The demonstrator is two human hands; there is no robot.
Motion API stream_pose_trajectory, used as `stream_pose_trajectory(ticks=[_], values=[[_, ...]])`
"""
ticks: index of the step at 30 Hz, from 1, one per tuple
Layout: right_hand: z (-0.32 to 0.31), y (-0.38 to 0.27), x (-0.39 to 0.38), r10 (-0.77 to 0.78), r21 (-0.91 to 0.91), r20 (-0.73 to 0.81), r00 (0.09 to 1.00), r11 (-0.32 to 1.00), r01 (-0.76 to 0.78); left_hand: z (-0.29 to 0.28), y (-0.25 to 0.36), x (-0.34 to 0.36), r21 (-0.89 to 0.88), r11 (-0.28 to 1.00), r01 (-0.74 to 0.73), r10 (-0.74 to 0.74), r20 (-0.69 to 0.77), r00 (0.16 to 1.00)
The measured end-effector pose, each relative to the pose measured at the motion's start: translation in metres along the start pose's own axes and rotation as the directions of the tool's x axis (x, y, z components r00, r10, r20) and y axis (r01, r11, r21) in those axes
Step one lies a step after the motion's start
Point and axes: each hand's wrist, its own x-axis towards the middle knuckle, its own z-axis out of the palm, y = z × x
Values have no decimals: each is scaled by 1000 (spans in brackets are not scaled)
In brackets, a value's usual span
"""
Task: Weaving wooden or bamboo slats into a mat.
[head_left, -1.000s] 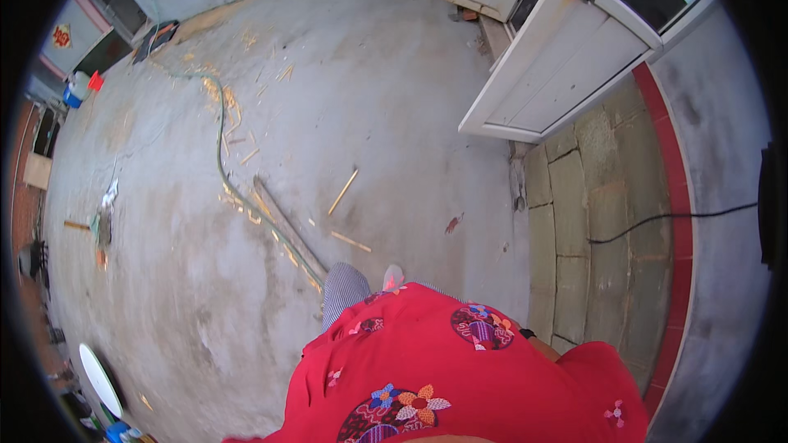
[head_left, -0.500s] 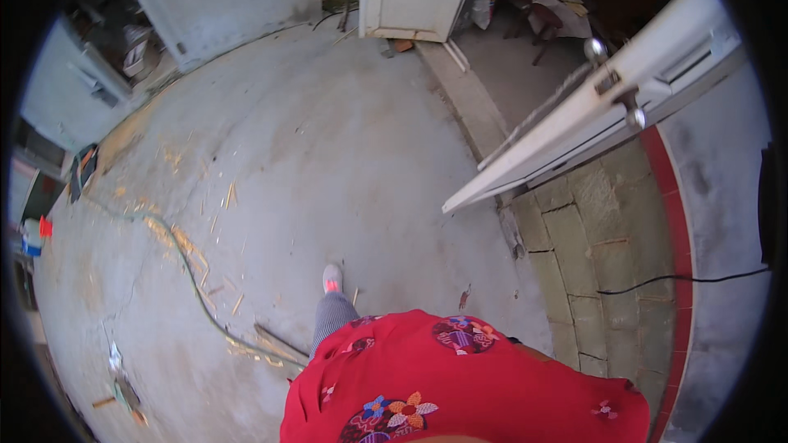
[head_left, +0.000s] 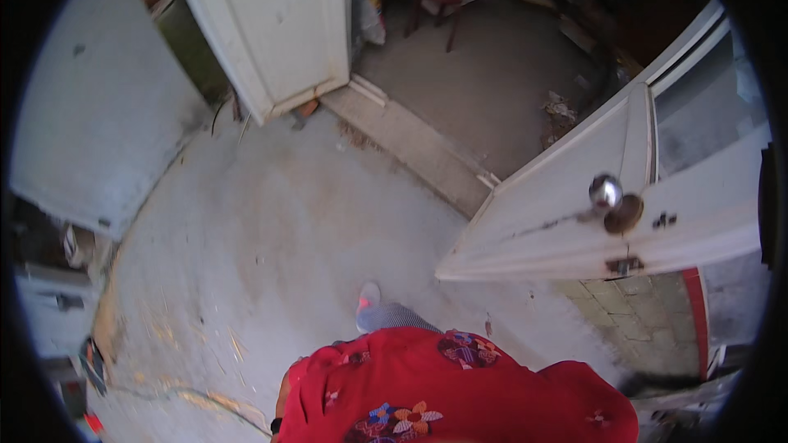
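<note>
My red flowered garment [head_left: 427, 385] fills the lower middle, with a checked trouser leg and pale shoe [head_left: 367, 295] on the concrete just beyond it. A sliver of my left forearm with a dark band [head_left: 277, 414] shows beside the garment; that hand is hidden, and my right hand is out of view. Close on my right, a white door [head_left: 542, 230] with a round metal knob [head_left: 605, 193] stands open. A second white door leaf [head_left: 271, 49] flanks the doorway, whose low sill [head_left: 410, 143] is ahead of me.
Inside the doorway are red stools [head_left: 439, 0], a white bag [head_left: 373, 20] and dim clutter. A pale wall panel [head_left: 98, 115] stands at left. Wood chips and a green hose [head_left: 176, 394] lie behind at lower left; greenish paving [head_left: 624, 312] borders the concrete at right.
I have stepped toward the doorway and turned rightward: the doors and the room inside now appear larger and more central, while the hose has slipped to the lower-left edge.
</note>
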Motion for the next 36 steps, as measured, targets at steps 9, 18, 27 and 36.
stream_pose_trajectory(ticks=[9, 18, 27, 36], values=[[71, -198, 81, -49, 276, -183, 982, 956, 99, 47, 275, 107, 141, 990, -12, 14, -12, 1000], [79, -336, 137, -33, 582, -537, 843, 708, 399, 114, 515, 296, 499, 866, 26, -75, 79, 994], [39, -515, 163, 51, 685, -645, 762, 482, 547, 312, 721, 432, 627, 779, -12, -47, 78, 996], [-113, -711, 151, 20, 706, -587, 809, 503, 499, 531, 768, 486, 680, 447, -581, -254, 720, 646]])
